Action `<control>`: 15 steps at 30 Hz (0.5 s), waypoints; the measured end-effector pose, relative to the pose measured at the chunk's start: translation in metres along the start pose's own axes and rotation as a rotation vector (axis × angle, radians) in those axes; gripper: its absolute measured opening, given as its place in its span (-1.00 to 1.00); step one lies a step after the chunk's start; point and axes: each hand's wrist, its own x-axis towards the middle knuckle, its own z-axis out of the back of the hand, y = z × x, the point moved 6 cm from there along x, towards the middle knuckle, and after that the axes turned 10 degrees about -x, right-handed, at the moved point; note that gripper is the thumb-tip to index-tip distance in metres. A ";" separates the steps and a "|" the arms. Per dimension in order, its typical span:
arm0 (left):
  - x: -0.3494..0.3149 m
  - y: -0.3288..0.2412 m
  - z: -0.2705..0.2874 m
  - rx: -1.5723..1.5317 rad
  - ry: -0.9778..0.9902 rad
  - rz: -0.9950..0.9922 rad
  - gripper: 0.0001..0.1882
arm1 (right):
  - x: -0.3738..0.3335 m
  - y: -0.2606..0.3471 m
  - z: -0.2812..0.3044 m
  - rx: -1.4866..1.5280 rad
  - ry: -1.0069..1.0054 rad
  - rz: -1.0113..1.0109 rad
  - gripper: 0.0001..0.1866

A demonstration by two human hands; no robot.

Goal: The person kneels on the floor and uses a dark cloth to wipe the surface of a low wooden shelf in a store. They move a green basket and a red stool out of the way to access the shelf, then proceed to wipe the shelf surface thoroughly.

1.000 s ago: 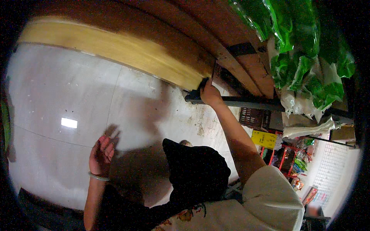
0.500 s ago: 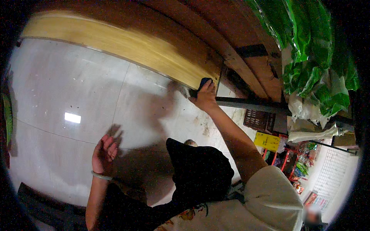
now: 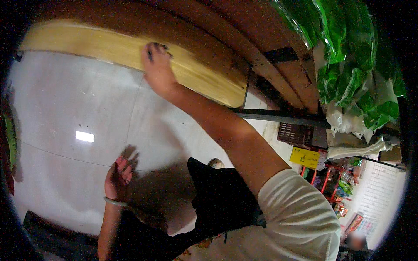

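My right hand [image 3: 159, 71] reaches up and across to a pale yellow wooden board [image 3: 213, 85], the front edge of a brown wooden shelf. Its fingers are bent over a small dark blue cloth [image 3: 150, 55], pressed against the board's face left of its middle. Most of the cloth is hidden under the fingers. My left hand [image 3: 117, 178], with a pale bangle [image 3: 115, 202] at the wrist, hangs over the floor at the lower left. Its fingers are apart and loosely curled, with nothing in them.
Green leafy vegetables in clear bags [image 3: 348, 56] stand at the right on the shelf. A black bar [image 3: 283, 116] runs beneath. Beyond are a brown plastic crate [image 3: 295, 135], a yellow sign [image 3: 305, 157] and red racks [image 3: 326, 185]. Another person [image 3: 357, 243] is at the lower right.
My right hand has slid the cloth leftward along the board, away from its right end, and the arm now stretches across. My left hand has hardly moved.
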 end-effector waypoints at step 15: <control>0.009 0.026 -0.026 0.002 0.000 0.083 -0.62 | -0.174 0.001 0.002 1.268 0.776 -0.427 -0.66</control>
